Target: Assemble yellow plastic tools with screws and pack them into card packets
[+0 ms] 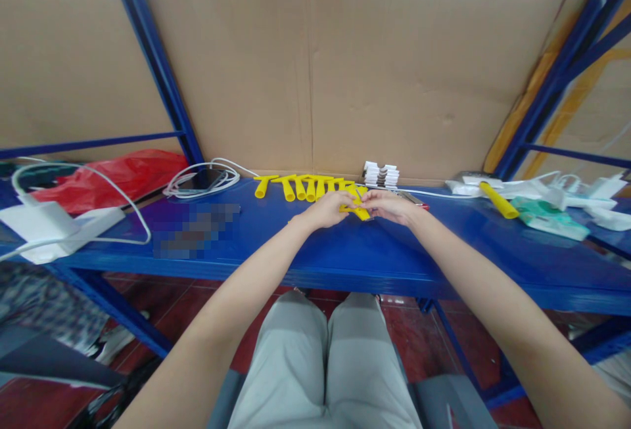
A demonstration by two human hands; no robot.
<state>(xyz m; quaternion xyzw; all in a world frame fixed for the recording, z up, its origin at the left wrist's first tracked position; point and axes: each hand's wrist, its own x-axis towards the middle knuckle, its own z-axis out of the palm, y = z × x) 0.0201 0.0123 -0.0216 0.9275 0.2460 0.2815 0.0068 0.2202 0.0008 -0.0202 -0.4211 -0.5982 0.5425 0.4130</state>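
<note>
Both hands meet over the blue table, around a yellow plastic piece. My left hand pinches it from the left, fingers closed. From the right, my right hand has its fingers pressed together on the same piece. Just behind them, a row of several yellow T-shaped pieces lies along the cardboard, its right end partly hidden by my hands. White stacked parts stand behind my right hand, and a small red-edged object lies beside it.
At the left are a red bag, a coiled white cable and a white adapter. On the right, a yellow tube lies by a green packet. Cardboard backs the table between blue posts. A person's shoe shows lower left.
</note>
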